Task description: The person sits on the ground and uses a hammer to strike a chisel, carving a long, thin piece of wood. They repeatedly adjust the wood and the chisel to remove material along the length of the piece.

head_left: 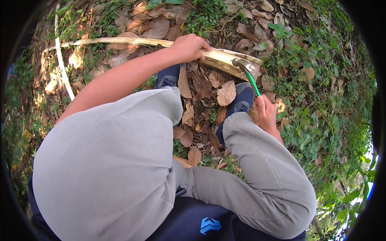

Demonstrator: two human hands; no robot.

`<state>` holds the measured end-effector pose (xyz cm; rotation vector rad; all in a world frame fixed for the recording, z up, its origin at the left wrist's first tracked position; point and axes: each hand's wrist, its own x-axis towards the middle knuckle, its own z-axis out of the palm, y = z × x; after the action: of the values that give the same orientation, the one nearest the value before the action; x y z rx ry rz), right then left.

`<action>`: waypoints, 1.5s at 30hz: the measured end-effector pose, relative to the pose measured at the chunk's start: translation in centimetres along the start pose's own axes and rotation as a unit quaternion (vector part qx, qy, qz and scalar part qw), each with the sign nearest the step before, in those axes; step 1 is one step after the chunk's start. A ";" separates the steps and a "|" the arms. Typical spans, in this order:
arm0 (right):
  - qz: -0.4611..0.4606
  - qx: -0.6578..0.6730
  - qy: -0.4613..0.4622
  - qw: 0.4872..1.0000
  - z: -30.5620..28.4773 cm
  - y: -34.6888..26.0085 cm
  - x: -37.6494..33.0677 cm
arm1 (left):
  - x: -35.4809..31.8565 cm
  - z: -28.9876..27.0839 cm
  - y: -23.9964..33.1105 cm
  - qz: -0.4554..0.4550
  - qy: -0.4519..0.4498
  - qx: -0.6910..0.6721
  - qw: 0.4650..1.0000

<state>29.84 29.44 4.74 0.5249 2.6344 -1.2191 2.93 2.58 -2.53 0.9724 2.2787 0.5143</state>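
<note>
A long pale stalk (140, 40) runs across the leafy ground beyond my feet. It is thin at the left and widens into a split, trough-like end at the right. My left hand (189, 47) is closed over its thicker part, fingers curled round the far edge. In my right hand (266, 112) is a green-handled tool (252, 82), held by the lower handle. The tool's curved grey metal head rests against or just over the stalk's wide end; contact cannot be made out.
Two dark blue shoes (241, 99) stand below the stalk, between my grey-trousered knees. Dry brown leaves (226, 93) cover the soil. Green low plants (317, 92) grow at the right. Another thin pale strip (61, 60) crosses the stalk's left end.
</note>
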 end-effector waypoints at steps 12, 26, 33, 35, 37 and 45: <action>-0.030 -0.145 -0.244 0.958 -13.0 -7.9 6.5 | -1.2 0.3 0.5 0.045 0.051 0.012 0.998; -0.040 -0.272 -0.223 0.935 -9.5 -3.7 5.1 | -0.8 -0.2 3.2 0.078 0.045 0.083 0.992; -0.029 -0.272 -0.103 0.956 -7.1 -2.1 4.6 | -0.2 1.3 4.1 0.130 0.096 0.033 0.986; -0.039 -0.255 -0.078 0.963 -6.2 -1.4 4.5 | 0.5 1.3 3.9 0.107 0.089 0.043 0.989; -0.071 -0.233 -0.039 0.969 -5.4 -0.6 3.9 | 0.9 1.1 4.0 0.092 0.073 0.048 0.992; -0.119 -0.140 -0.002 0.983 -3.0 -0.3 2.8 | 1.1 0.9 3.8 0.076 0.089 0.046 0.992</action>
<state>27.09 32.24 5.99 0.1628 2.8631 -0.8766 4.86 6.00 -1.48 1.1950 2.4147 0.5857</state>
